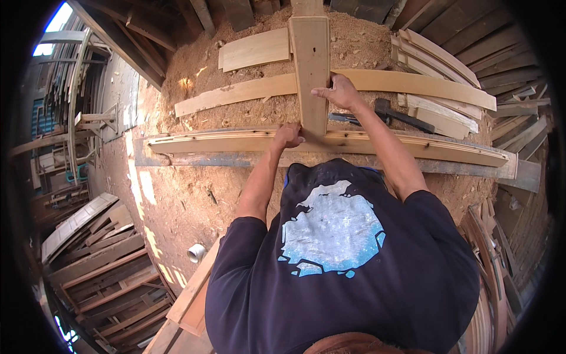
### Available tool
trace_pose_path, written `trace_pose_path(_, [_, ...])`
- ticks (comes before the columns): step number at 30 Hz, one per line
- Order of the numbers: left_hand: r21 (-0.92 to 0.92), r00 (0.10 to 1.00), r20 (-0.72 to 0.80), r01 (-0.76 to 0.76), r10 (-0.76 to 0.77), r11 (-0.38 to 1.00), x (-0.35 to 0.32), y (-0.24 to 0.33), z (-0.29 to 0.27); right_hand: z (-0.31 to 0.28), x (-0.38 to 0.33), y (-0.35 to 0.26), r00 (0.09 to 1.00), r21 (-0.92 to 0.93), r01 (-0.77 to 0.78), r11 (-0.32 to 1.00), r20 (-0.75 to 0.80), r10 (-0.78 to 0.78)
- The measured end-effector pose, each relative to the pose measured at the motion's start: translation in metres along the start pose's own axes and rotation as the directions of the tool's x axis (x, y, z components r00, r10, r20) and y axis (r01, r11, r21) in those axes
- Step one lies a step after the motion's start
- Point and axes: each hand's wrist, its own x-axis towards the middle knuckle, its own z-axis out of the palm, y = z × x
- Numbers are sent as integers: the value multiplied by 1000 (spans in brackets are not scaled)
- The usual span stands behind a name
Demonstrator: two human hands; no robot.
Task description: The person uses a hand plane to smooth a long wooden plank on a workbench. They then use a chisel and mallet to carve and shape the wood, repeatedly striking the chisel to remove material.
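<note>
Right hand's thumb lying over upright board; left hand's fingers curling beside its foot, at long beam; cannot tell whether either is clamping. Uneven pressure could be tipping the board, pinching left fingers; no readable writing showing around fingers

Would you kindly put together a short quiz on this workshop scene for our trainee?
1. Which hand is placed at the right edge of the central plank?
2. True or false: the hammer lies to the right of that plank.
3. What lies loose around the plank? (A) gravel (B) wood shavings (C) green leaves

Key:
1. The right hand.
2. True.
3. B.
</note>
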Motion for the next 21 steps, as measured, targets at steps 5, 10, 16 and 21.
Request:
trace_pose_path(5, [214,973,-123,217,-194,952,-21,-9,-20,-11,22,23,990,133,-138,982,22,136])
trace_pose_path(10, [134,963,-233,170,-136,976,-35,-18,-12,-16,39,28,948,166,-313,935,108,298])
trace_pose_path(16, [121,942,-318,158,-112,980,-47,-9,-17,-14,59,14,936,8,-321,947,157,315])
trace_pose_path(21, [104,925,-369,141,-93,985,-55,-10,-10,-6,61,5,944,-39,-276,960,178,278])
